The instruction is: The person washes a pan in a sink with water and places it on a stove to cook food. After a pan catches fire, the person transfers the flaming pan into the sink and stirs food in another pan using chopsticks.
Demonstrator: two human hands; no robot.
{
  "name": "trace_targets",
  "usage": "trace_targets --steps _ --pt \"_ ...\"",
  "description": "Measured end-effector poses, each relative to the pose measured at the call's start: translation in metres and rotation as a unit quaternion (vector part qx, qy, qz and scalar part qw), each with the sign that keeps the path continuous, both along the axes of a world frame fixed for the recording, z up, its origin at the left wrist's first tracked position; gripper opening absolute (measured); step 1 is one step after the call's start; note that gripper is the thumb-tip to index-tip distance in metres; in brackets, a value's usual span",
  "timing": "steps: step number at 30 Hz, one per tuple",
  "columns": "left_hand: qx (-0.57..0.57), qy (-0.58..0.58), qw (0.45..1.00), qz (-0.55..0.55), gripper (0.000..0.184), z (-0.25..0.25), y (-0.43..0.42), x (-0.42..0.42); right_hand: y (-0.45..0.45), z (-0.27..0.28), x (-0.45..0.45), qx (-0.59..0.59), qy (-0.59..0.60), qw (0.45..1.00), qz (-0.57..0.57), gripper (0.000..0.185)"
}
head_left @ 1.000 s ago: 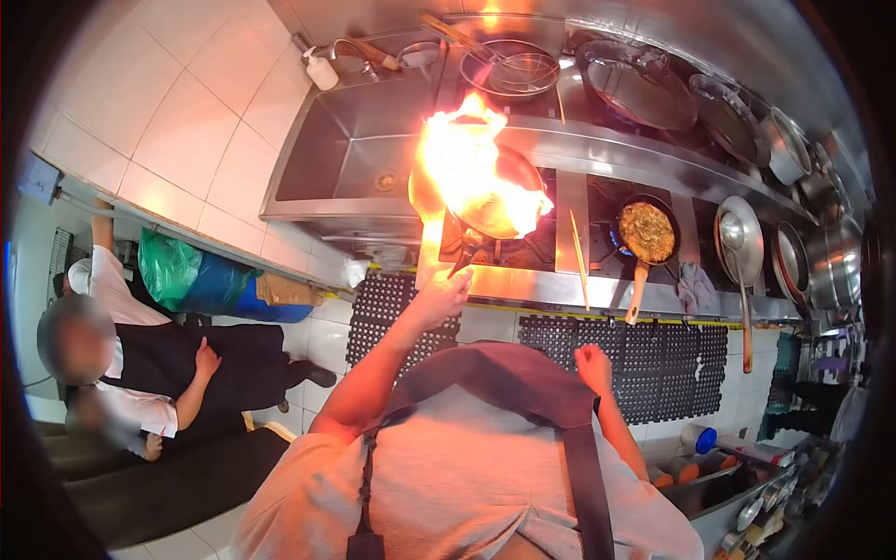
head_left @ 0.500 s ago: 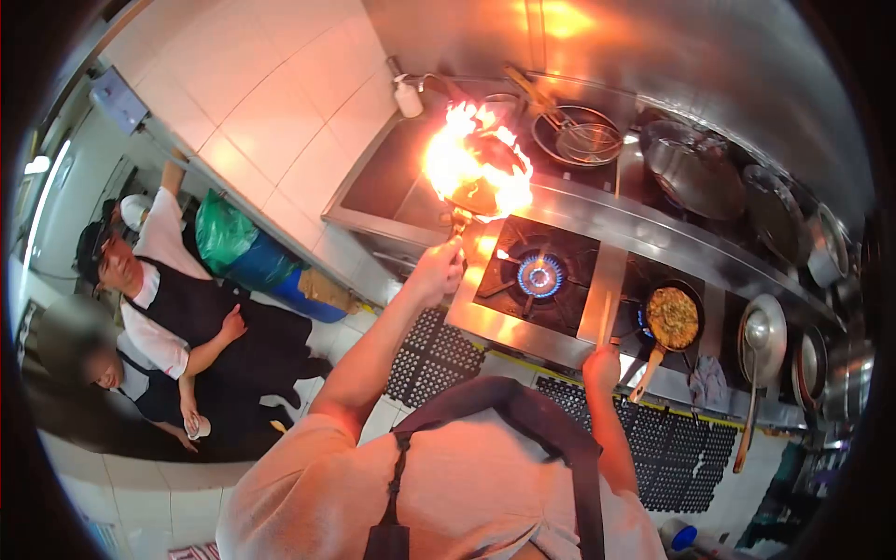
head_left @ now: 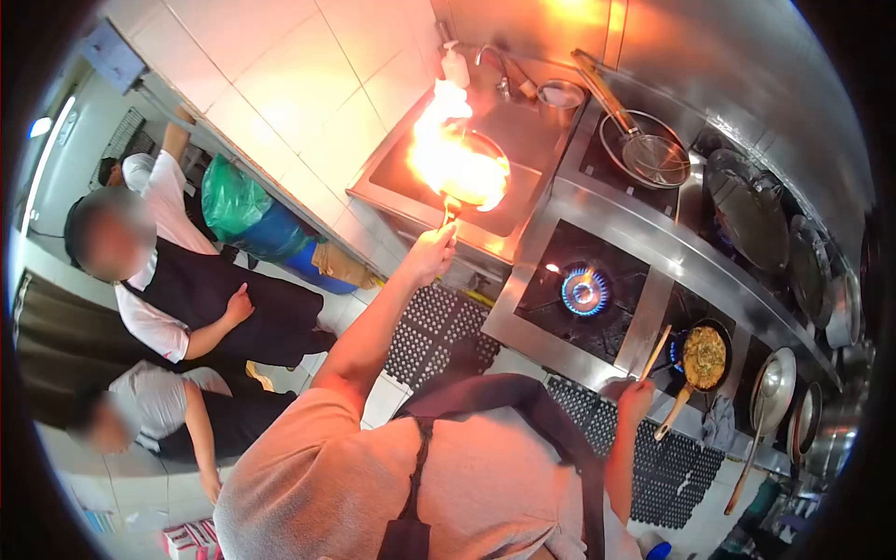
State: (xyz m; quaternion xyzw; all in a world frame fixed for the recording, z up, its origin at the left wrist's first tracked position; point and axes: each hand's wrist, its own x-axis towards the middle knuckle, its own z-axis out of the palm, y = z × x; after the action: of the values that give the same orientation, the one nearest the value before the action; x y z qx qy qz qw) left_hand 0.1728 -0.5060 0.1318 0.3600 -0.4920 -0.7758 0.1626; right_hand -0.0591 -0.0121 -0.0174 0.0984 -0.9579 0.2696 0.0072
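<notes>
My left hand (head_left: 432,255) is closed round the handle of a flaming pan (head_left: 483,179), which is held over the front of the sink (head_left: 532,140). Tall bright flames hide most of what the pan holds. Chopsticks (head_left: 657,351) stick up from my closed right hand (head_left: 636,398), near the stove's front edge. A small pan (head_left: 707,357) with a browned, flat food in it sits on a burner to the right of that hand. Between the two hands, a bare burner (head_left: 584,291) burns with a blue ring of flame.
A strainer (head_left: 656,159) rests on a pan at the back. Large dark pans (head_left: 747,210) line the rear shelf. A ladle lies in a wok (head_left: 774,387) at the right. Two people in aprons (head_left: 224,308) are at the left. Black mats (head_left: 439,336) cover the floor.
The flaming pan has moved left off its burner, over the sink, in my left hand. My right hand has taken hold of the chopsticks. The view has turned.
</notes>
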Motion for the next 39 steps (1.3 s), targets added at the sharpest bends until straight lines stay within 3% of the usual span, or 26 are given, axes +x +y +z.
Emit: trace_targets --steps 1,2,3,4,5,8,10,11,14,17,24,26,32,36,39 --pt "0.004 -0.004 1.0 -0.004 0.033 -0.003 -0.01 0.003 0.01 -0.028 -0.003 -0.081 0.052 0.995 0.013 0.018" --pt "0.004 -0.006 1.0 -0.009 0.032 -0.002 -0.02 0.003 -0.001 -0.014 0.008 -0.143 0.012 0.99 -0.003 0.016" --pt "0.001 -0.008 1.0 -0.017 0.032 -0.002 -0.035 0.003 -0.018 0.01 0.025 -0.208 -0.027 0.977 -0.021 0.015" --pt "0.042 -0.006 0.999 -0.024 0.03 -0.007 -0.049 0.004 -0.061 0.067 0.052 -0.346 -0.155 0.921 -0.092 0.015" --pt "0.04 -0.009 0.999 -0.032 0.028 -0.011 -0.06 0.005 -0.092 0.101 0.073 -0.392 -0.171 0.901 -0.071 0.015" --pt "0.047 -0.017 0.997 -0.054 0.026 -0.021 -0.082 0.008 -0.205 0.198 0.125 -0.316 -0.206 0.926 -0.005 0.014" --pt "0.061 -0.013 0.996 -0.059 0.027 -0.027 -0.093 0.007 -0.256 0.168 0.131 -0.293 -0.053 0.946 0.127 0.008" --pt "0.054 -0.006 0.996 -0.066 0.027 -0.025 -0.093 0.009 -0.29 0.199 0.142 -0.255 -0.051 0.955 0.144 0.008" --pt "0.053 0.009 0.996 -0.071 0.023 -0.023 -0.094 0.021 -0.357 0.204 0.144 -0.228 0.034 0.947 0.222 0.008" --pt "0.045 -0.002 0.997 -0.069 0.021 -0.015 -0.091 0.037 -0.401 0.205 0.142 -0.198 0.11 0.942 0.248 0.008" --pt "-0.004 -0.056 0.995 -0.077 0.021 0.019 -0.098 0.058 -0.458 0.198 0.163 -0.08 0.139 0.937 0.309 0.011" --pt "0.0 -0.046 0.995 -0.087 0.021 0.011 -0.109 0.058 -0.472 0.178 0.164 -0.056 0.136 0.93 0.336 0.011" --pt "0.004 -0.044 0.992 -0.116 0.02 -0.006 -0.146 0.049 -0.513 0.19 0.167 -0.029 0.117 0.94 0.32 0.011" --pt "0.044 -0.043 0.984 -0.166 0.02 -0.015 -0.179 0.05 -0.58 0.16 0.121 0.051 0.085 0.95 0.296 0.017" --pt "0.067 -0.035 0.982 -0.174 0.021 -0.018 -0.21 0.045 -0.591 0.166 0.116 -0.005 0.13 0.951 0.279 0.019"
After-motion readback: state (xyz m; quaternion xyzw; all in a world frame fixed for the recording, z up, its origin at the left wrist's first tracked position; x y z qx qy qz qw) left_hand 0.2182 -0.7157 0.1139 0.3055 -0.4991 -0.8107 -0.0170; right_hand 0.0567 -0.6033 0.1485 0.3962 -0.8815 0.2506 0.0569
